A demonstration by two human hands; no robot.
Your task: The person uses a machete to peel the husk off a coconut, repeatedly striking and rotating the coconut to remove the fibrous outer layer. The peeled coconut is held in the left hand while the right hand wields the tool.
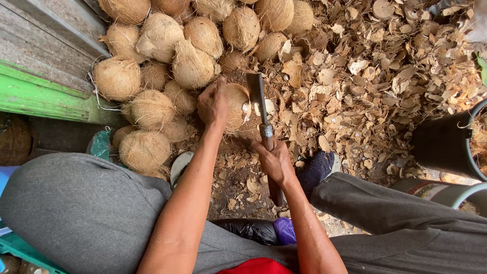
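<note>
- Left hand (213,104): fingers wrapped over the top of 1 coconut (234,106), pressing it down on the ground at about 12 o'clock from the person's lap.
- Right hand (274,160): clenched round the handle of a cleaver (259,101); the handle runs under the palm toward 6 o'clock, the blade points to 12 o'clock.
- Cleaver blade: dark, flat, its edge touching the right flank of the held coconut, where a small white patch shows.
- Held coconut: brown, fibrous, mostly still covered in shell and fibre; only that small patch is opened. Judged state of the work: just begun on this one.
- Pile of coconuts (167,61): more than 12 hairy brown ones, stacked from 9 o'clock round to 12 o'clock of the held one, all looking unopened. Judged remainder: nearly the whole heap.
- Shell chips (365,81): a thick brown litter from 12 o'clock to 3 o'clock, suggesting a good deal of chopping already done here.
- Black bucket (446,142): at 3 o'clock, contents only partly seen.
- Grey-rimmed tub (446,192): at 4 o'clock, just beside the right knee.
- Green board (45,99): at 9 o'clock, beside the pile.
- Sandal (178,166) and dark shoe (314,170): 1 on each side of the forearms.
- Black bag (248,231) with a purple bag (285,229): at 6 o'clock, between the knees.
</note>
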